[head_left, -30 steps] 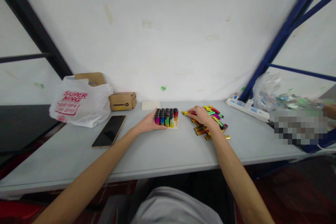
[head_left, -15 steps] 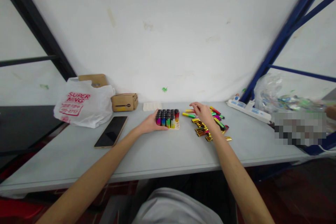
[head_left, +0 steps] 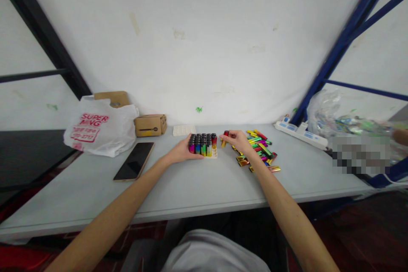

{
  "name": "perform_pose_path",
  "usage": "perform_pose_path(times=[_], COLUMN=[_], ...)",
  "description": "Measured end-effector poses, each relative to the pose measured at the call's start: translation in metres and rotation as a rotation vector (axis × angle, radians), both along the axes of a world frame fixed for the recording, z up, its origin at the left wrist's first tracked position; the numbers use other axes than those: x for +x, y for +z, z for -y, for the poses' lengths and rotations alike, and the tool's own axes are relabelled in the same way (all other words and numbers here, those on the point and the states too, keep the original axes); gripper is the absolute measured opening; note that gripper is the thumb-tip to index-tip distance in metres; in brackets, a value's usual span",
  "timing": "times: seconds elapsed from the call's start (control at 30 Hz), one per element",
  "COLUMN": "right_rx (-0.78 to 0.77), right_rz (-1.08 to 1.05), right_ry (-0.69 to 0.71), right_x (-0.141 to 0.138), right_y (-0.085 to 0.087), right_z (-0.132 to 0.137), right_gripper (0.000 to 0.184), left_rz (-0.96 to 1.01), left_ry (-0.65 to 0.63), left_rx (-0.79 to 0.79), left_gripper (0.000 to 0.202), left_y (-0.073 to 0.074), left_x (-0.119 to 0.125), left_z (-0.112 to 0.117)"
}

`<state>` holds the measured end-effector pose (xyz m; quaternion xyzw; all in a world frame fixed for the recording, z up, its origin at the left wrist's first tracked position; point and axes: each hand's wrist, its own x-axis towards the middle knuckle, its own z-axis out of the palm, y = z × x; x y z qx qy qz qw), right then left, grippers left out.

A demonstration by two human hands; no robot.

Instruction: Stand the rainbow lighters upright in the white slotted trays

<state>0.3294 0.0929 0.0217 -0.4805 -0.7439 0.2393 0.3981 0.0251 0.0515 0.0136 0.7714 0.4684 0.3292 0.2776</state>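
Rows of black-topped lighters [head_left: 200, 146] in several colours stand upright in a pale tray [head_left: 214, 156]; bare holes show at its right side. My left hand [head_left: 184, 150] grips the left end of this block, thumb along the front and fingers behind. Just right of the tray, my right hand [head_left: 238, 139] pinches a red and gold lighter [head_left: 225, 139], held upright and apart from the tray. Loose shiny lighters [head_left: 263, 151] lie in a pile beyond my right wrist, partly hidden by my arm.
A second pale tray [head_left: 184, 130] lies by the wall, beside a small cardboard box [head_left: 150, 125]. To the left are a phone [head_left: 134, 161] and a white plastic bag [head_left: 102, 125]. A power strip [head_left: 301, 134] and clear plastic bags [head_left: 325, 108] are at the right.
My right hand has moved left from over the loose pile towards the tray, and the red and gold lighter now shows in its fingers. My left hand stays on the block.
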Motion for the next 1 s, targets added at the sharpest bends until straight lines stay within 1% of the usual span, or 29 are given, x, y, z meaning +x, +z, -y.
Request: perform_pose_path(times=[0.13,0.17,0.3,0.33,0.47,0.57,0.63,0.8,0.9,1.0], right_rx=[0.069,0.055,-0.152,-0.178,-0.203,-0.329,-0.39,-0.412,-0.467,-0.512], right_rz=[-0.01,-0.024,-0.18,-0.211,-0.285,-0.379,-0.424,-0.483,-0.542,-0.582], right_ry=[0.136,0.158,0.256,0.264,0.2,0.222,0.226,0.116,0.097,0.088], right_x=[-0.006,-0.007,-0.015,-0.017,-0.028,-0.038,-0.042,-0.043,-0.043,-0.044], right_y=[0.001,0.001,0.003,0.002,0.001,0.001,0.002,0.006,0.006,0.005], right_z=[0.001,0.002,0.011,0.013,0.018,0.019,0.02,0.021,0.021,0.021], right_gripper=[0.059,0.058,0.055,0.055,0.06,0.068,0.069,0.056,0.048,0.045], left_rz=[0.005,0.006,0.007,0.007,0.02,0.035,0.038,0.035,0.037,0.048], left_ry=[-0.003,-0.003,-0.004,-0.004,-0.011,-0.025,-0.025,-0.023,-0.025,-0.028], left_rx=[-0.004,-0.004,-0.006,-0.007,-0.013,-0.018,-0.013,-0.011,-0.005,-0.006], left_gripper=[0.082,0.082,0.081,0.081,0.081,0.082,0.083,0.084,0.084,0.082], left_y=[0.001,0.002,0.002,0.002,0.003,0.003,0.003,0.004,0.004,0.004], left_x=[0.001,0.001,0.001,0.001,0.002,0.002,0.002,0.001,0.002,0.002], left_z=[0.001,0.001,0.002,0.002,0.003,0.003,0.003,0.004,0.004,0.004])
